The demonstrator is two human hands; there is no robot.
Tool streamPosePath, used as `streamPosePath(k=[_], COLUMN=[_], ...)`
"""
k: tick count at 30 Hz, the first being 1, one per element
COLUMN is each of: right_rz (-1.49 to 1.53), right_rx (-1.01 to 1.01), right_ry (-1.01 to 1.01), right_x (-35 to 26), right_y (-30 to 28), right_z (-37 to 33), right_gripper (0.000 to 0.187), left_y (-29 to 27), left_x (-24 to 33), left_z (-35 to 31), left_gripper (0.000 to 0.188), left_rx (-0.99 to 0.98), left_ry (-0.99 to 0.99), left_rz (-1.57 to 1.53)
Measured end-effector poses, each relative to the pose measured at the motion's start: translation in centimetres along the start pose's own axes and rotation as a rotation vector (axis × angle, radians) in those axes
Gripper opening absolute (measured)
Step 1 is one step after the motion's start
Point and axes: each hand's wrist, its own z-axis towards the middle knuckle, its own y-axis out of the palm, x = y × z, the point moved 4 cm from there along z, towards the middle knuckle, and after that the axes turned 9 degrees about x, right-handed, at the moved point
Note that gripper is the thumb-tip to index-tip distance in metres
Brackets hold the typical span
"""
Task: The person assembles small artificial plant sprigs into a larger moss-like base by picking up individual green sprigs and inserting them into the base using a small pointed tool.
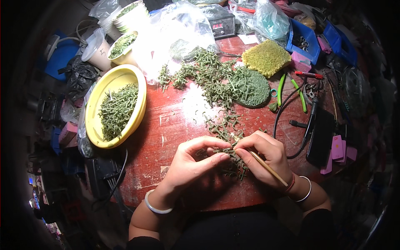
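My right hand [268,158] grips a slim tan wooden-handled tool [271,168] like a pen, its tip hidden at the fingertips. Close beside it, my left hand [193,158] curves inward with thumb and forefinger nearly meeting; what sits at their tips is too small to make out. Under and around the fingertips lie small dark green hooked pieces [236,170]. A larger heap of such green pieces [208,75] spreads farther back, partly against a round green textured pad [253,89].
At left, a tilted yellow basin [141,100] holds many green pieces. Behind it stand white tubs [121,46] and clear plastic bags [179,29]. A yellow textured block [266,58], blue bins [303,39], black cable [278,116] and pink blocks [338,148] line the right of the red table [154,154].
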Motion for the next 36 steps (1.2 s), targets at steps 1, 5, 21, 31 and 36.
streamPosePath(k=[1, 5, 21, 31, 36], right_rz=[0.007, -0.011, 0.197, 0.148, 0.178], right_rx=[-0.004, -0.016, 0.103, 0.095, 0.088], right_ry=[0.001, -0.023, -0.183, -0.216, -0.118], right_x=[0.0, -0.2, -1.1, -1.4, -1.1], right_y=[0.0, 0.0, -1.5, -1.5, -1.6], right_z=[0.0, -0.1, -0.5, 0.0, -0.2], right_gripper=[0.009, 0.011, 0.014, 0.014, 0.013], left_y=[-0.1, 0.0, -0.1, -0.1, -0.1], left_x=[-0.1, 0.4, 0.1, 0.1, 0.1], left_z=[0.0, 0.1, 0.0, 0.1, 0.1], left_gripper=[0.021, 0.018, 0.014, 0.015, 0.015], left_rx=[-0.014, -0.035, -0.021, -0.026, -0.057], left_ry=[0.051, 0.115, 0.124, 0.167, 0.184], left_rz=[-0.012, 0.005, 0.017, 0.068, 0.075])
